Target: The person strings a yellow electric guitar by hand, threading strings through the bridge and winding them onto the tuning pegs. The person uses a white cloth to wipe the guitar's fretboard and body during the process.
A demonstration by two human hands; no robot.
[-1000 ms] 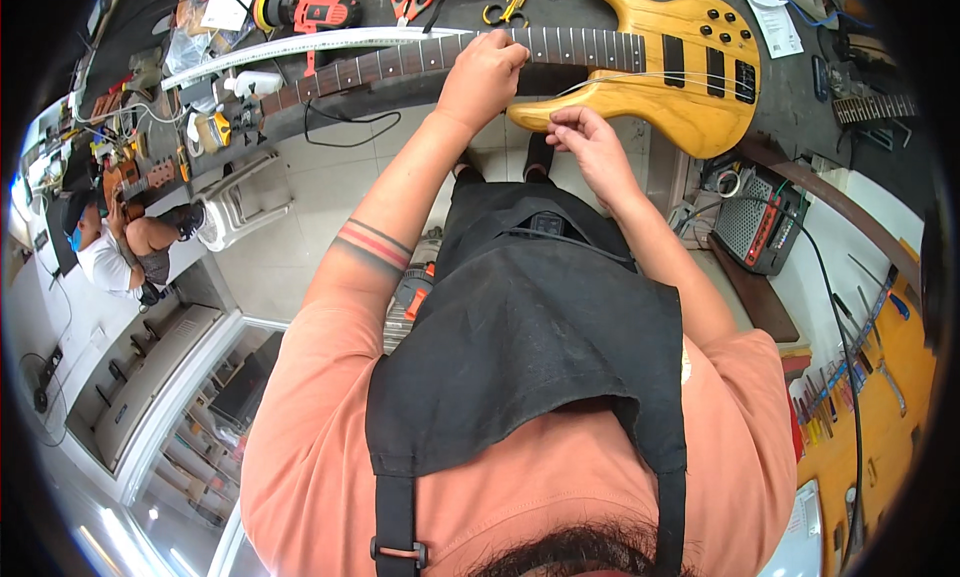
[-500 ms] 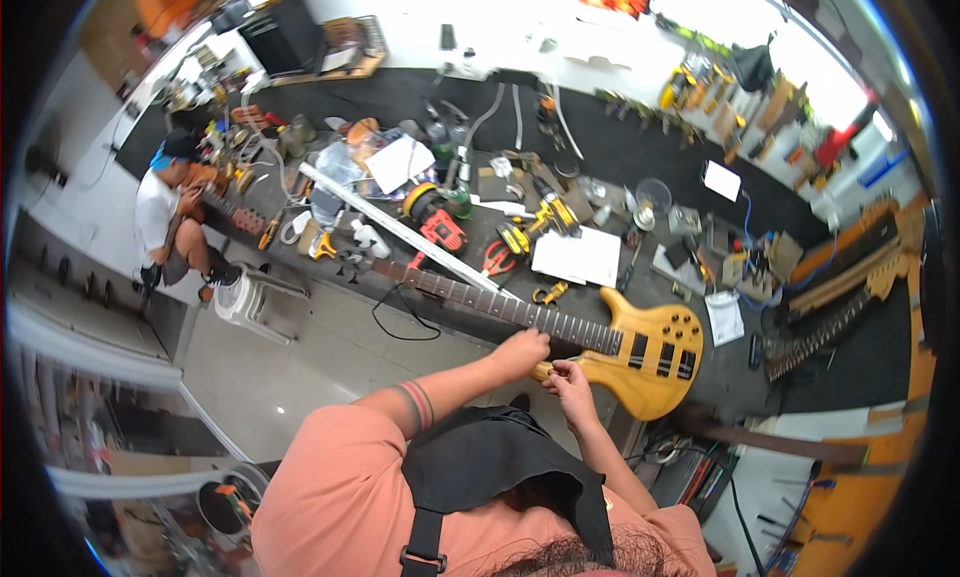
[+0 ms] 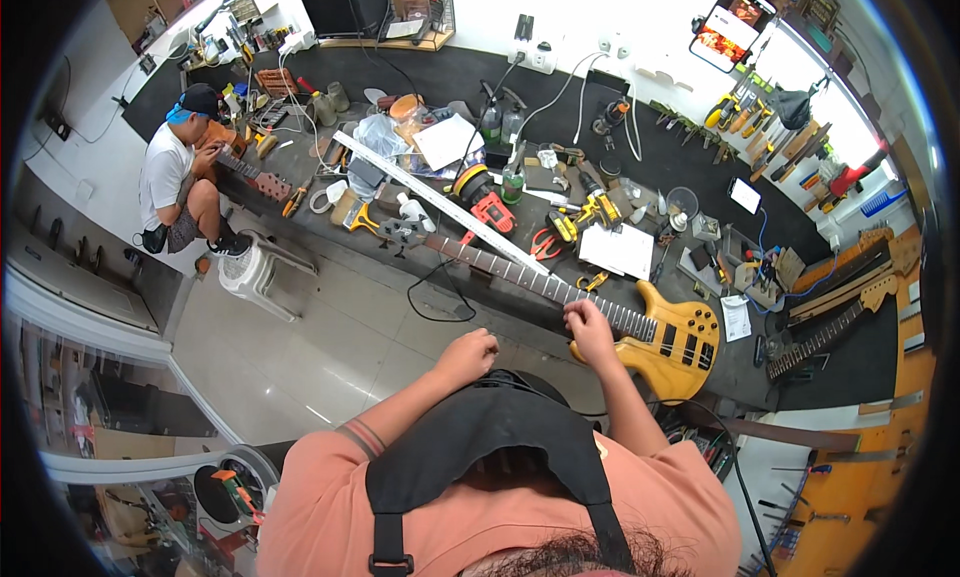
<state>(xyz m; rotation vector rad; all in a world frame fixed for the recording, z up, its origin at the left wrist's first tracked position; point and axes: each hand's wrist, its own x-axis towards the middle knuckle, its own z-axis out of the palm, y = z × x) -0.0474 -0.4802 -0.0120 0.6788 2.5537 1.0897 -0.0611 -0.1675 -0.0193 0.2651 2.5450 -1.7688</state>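
Note:
A bass guitar (image 3: 680,372) with a yellow wood body lies along the bench's near edge, its dark fretted neck reaching left to the headstock. My right hand (image 3: 590,329) is at the neck near the body, fingers bent and drawn together over the strings. Whether it pinches a string or something small is hidden. Away from the guitar, my left hand (image 3: 468,356) hangs over the floor in front of my apron (image 3: 480,432). Its fingers are curled in, and what they hold, if anything, does not show.
A long white straightedge (image 3: 440,199) lies slantwise beyond the neck. Behind it are a red-and-yellow power tool (image 3: 485,197), a yellow drill (image 3: 598,209), red pliers (image 3: 545,245) and white paper (image 3: 615,252). A seated person (image 3: 180,172) works at far left beside a white stool (image 3: 265,277).
My hands were together by the guitar body; now they are apart. The left has drawn back leftward, the right has moved up to the neck. The whole view has shifted.

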